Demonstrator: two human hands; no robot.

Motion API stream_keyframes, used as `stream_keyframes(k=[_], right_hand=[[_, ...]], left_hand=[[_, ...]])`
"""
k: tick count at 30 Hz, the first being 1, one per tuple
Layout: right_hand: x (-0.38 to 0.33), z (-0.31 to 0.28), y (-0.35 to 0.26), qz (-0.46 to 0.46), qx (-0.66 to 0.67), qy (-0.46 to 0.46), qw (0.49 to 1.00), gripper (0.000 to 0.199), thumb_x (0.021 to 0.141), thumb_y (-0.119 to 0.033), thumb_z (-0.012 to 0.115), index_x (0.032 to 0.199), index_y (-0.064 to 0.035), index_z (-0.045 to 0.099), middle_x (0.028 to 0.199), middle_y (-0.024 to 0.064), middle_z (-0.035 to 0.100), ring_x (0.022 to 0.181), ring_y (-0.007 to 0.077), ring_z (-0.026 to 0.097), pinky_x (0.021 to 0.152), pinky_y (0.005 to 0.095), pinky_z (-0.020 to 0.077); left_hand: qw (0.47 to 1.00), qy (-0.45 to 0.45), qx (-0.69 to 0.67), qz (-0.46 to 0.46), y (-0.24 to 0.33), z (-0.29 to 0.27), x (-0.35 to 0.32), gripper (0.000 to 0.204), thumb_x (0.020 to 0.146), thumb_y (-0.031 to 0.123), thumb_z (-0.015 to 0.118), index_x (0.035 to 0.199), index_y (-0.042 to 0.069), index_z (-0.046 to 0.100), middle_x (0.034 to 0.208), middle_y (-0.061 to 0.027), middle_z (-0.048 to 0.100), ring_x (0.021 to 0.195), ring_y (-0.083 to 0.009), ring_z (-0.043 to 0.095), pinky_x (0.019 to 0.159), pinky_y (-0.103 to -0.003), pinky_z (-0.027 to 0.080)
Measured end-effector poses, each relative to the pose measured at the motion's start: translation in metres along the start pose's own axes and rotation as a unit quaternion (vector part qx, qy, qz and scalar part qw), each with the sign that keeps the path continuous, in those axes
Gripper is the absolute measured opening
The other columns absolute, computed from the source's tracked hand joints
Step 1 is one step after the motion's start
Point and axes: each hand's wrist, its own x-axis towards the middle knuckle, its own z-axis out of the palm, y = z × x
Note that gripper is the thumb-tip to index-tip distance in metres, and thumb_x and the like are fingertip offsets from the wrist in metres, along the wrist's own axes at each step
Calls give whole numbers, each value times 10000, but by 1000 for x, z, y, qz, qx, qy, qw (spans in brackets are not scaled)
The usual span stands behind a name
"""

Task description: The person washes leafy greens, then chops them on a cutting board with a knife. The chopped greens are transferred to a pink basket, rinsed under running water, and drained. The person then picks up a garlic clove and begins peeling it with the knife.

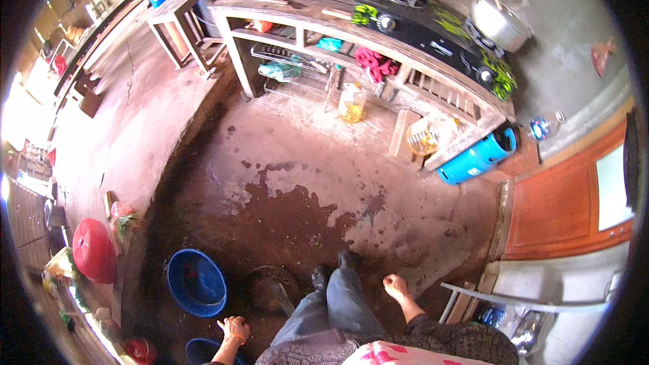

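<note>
My left hand [234, 328] hangs at the lower left with its fingers loosely apart, holding nothing I can see. Below it is part of a second blue basin [193, 346], and a larger blue basin [177, 290] rests on the floor just beyond. Over the floor on the other side of my legs, my right hand [395, 286] is loosely curled, with nothing visible in it. A round dark lid or pan-like thing [260, 280] lies on the wet floor beside my feet.
Ahead stands a wooden counter [307, 10] with a black gas stove [433, 37] and a silver pot [499, 21]. A blue gas cylinder [476, 155] leans near its right end. A raised floor edge [193, 128] runs along the left; a metal rack [534, 305] is at the right.
</note>
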Motion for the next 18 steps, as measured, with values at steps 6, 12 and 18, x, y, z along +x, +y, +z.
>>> stream_keyframes(k=[6,12,18], right_hand=[[172,-42,-199,-210,1,48,977,189,903,-248,632,922,-76,709,853,164,718,818,333,709,691,415,545],[374,-83,-546,-344,39,48,937,178,929,-245,625,1014,-118,717,789,126,696,718,267,688,644,381,526],[543,-91,-918,-653,164,144,725,169,961,-151,597,1098,-63,642,911,177,684,772,333,673,662,415,522]], left_hand=[[973,97,-182,-99,57,-29,43,277,758,268,669,1005,184,760,1096,-85,710,1124,-310,615,1079,-634,320],[896,131,-390,-168,149,-75,122,283,742,236,683,978,101,763,979,-133,740,981,-281,697,922,-451,516],[884,15,-439,-161,238,-145,159,273,929,233,622,1147,98,715,1063,-166,724,1012,-282,685,901,-370,513]])
